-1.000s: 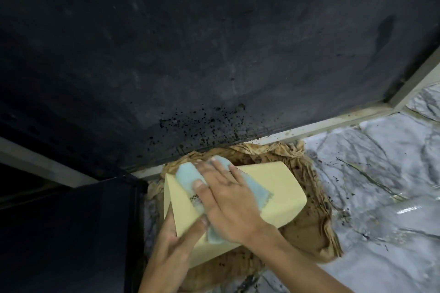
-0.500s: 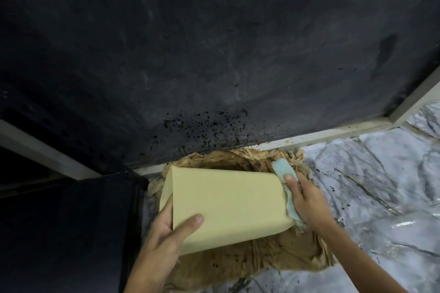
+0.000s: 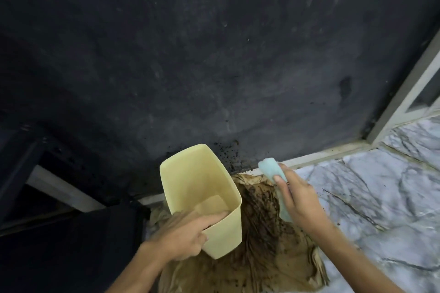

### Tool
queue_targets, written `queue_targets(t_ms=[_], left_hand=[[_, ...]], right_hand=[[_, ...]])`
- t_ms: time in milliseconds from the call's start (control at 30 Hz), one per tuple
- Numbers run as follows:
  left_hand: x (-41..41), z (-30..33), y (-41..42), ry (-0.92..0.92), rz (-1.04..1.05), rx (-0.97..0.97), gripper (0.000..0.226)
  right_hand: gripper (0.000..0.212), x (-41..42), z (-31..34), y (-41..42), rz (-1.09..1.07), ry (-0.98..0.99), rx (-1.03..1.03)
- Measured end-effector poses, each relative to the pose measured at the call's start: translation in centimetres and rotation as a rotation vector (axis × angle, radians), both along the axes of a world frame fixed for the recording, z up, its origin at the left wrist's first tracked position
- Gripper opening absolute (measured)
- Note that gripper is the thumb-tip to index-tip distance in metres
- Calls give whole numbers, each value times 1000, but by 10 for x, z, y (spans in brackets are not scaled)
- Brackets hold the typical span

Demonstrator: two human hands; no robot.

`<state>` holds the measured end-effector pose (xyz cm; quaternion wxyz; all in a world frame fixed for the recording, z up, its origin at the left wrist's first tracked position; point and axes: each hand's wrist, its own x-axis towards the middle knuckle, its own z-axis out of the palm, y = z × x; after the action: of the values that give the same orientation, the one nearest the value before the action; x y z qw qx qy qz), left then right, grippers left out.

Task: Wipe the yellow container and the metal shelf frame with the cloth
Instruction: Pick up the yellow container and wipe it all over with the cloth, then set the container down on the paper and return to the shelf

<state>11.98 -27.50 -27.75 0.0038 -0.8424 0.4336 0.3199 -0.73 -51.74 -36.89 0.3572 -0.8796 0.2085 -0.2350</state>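
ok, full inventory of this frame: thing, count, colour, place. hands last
yellow container: 1, pale yellow, open top facing the camera, centre, above the brown paper
cloth: 1, light blue, right of the container
brown paper: 1 crumpled sheet, brown with dark stains, on the floor, bottom centre
metal shelf frame: 1, off-white, along the wall base and up at right
wall: 1, black, upper frame, dark specks near its base
floor: 1, white-grey marble pattern, right
left hand: 1, gripping the container's near rim
right hand: 1, holding the cloth, clear of the container
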Motion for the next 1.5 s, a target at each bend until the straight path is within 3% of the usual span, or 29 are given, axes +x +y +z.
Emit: queue_targets(t_ms=[533, 767, 900, 967, 1033, 1100, 1233, 1300, 1367, 1500], left_hand=[[14, -14, 9, -91, -226, 90, 72], [11, -3, 53, -95, 41, -179, 91], [-16, 56, 103, -137, 342, -562, 87], [-50, 98, 139, -260, 480, -775, 80], [-88, 142, 180, -504, 562, -978, 68], [-119, 185, 213, -669, 650, -1149, 75], [-151, 250, 252, -766, 713, -1402, 90], [-149, 273, 262, -910, 681, -1364, 94], [-134, 283, 263, -1121, 667, -1197, 101], [-95, 269, 253, -1281, 635, -1126, 113]], right_hand=[[40, -10, 13, 41, 69, 20, 15], [42, -19, 51, 58, 122, 29, -49], [45, -22, 93, 72, 160, 39, -26], [45, -20, 118, 82, 187, 26, -34], [44, -14, 143, 95, 221, -10, -60], [47, -4, 167, 112, 257, -42, -80], [50, 28, 210, 158, 378, -98, -93], [48, 54, 232, 187, 437, -145, -97], [44, 82, 252, 222, 500, -202, -106], [44, 141, 294, 298, 597, -341, -190]])
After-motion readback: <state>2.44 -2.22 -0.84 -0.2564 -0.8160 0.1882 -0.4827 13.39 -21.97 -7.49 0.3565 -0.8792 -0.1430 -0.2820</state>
